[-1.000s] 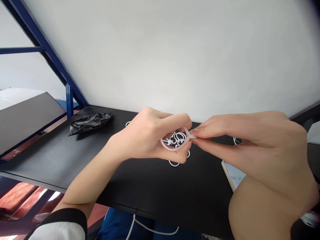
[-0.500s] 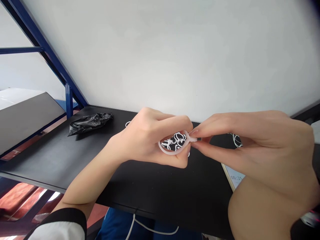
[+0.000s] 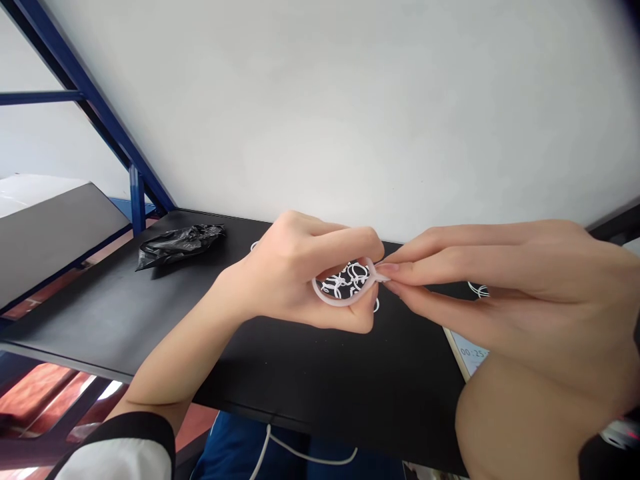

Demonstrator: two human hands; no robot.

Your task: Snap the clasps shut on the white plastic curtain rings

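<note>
At frame centre, one white plastic loop (image 3: 341,301) is pinched at its tail by the fingers (image 3: 406,269) of the right hand (image 3: 525,287), which are pressed together on it. Its ring is clasped by the curled fingers of the left hand (image 3: 293,277). Behind it, a tangle of white loops (image 3: 349,278), too knotted to be counted, is spread on the black table (image 3: 150,313). One black bag (image 3: 180,243) is seen at left and one phone (image 3: 469,355) at lower right.

both hands (image 3: 400,280) pinching white loop (image 3: 345,297), black table (image 3: 125,313), black bag (image 3: 180,243)
</note>
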